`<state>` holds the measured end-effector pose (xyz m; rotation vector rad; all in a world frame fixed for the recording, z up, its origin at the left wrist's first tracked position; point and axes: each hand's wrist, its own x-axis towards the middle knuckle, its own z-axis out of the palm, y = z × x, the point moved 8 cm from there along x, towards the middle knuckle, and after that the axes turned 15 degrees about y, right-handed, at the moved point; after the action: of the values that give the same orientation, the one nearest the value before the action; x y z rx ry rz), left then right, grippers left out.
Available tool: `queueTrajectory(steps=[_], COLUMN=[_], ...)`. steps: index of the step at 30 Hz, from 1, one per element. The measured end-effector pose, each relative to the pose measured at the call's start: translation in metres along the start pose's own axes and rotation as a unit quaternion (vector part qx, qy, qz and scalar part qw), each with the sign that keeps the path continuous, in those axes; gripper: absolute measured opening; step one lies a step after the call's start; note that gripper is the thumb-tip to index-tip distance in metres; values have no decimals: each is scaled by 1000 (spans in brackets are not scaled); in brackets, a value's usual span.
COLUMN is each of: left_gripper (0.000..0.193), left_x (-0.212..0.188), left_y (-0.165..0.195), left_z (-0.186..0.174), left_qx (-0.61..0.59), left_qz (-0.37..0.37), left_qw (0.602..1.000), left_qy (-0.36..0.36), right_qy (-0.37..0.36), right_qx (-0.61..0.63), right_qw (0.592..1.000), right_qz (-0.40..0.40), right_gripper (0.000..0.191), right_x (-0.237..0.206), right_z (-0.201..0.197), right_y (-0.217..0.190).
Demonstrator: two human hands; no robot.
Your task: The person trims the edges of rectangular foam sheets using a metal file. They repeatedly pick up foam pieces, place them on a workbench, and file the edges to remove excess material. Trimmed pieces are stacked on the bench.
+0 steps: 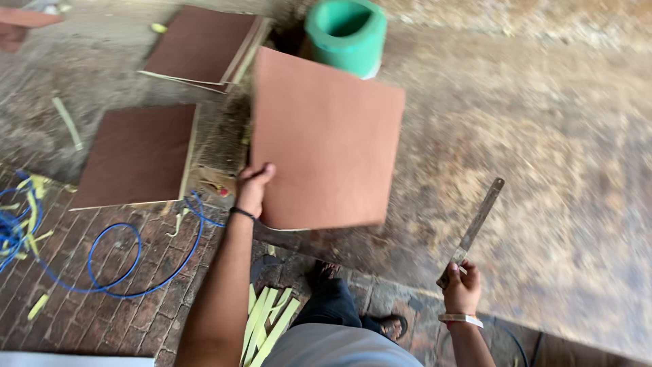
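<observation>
Left hand point(252, 185) pinches the brown board point(326, 139) at its lower left edge, tilting it above the dusty worktable point(543, 170). Right hand point(462, 289) is wrapped tight around a long metal file point(475, 224). The green bucket point(346, 34) behind shows a dark hollow, contents unclear. Open tabletop stretches right.
</observation>
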<state>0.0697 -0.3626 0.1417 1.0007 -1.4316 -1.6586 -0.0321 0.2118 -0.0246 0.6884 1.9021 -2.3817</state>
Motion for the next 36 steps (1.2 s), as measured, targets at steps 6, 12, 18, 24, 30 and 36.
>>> queueTrajectory(steps=[6, 12, 18, 24, 30, 36], left_gripper=[47, 48, 37, 28, 51, 37], left_x=[87, 180, 213, 391, 502, 532], left_y=[31, -23, -123, -70, -65, -65], left_z=[-190, -290, -191, -92, -56, -42], left_qx=[-258, -83, 6, 35, 64, -19], left_qz=[11, -54, -333, -105, -233, -289], left_qw=[918, 887, 932, 991, 957, 925], left_qy=[300, 452, 140, 80, 163, 245], right_qy=[-82, -99, -138, -85, -34, 51], right_qx=[-101, -201, -131, -159, -177, -250], right_qw=[991, 975, 982, 983, 983, 965], right_qz=[-33, -10, 19, 29, 36, 66], right_gripper=[21, 25, 24, 26, 29, 29], right_x=[-11, -38, -69, -70, -56, -46], right_z=[141, 290, 400, 404, 377, 349], right_y=[3, 35, 70, 90, 93, 89])
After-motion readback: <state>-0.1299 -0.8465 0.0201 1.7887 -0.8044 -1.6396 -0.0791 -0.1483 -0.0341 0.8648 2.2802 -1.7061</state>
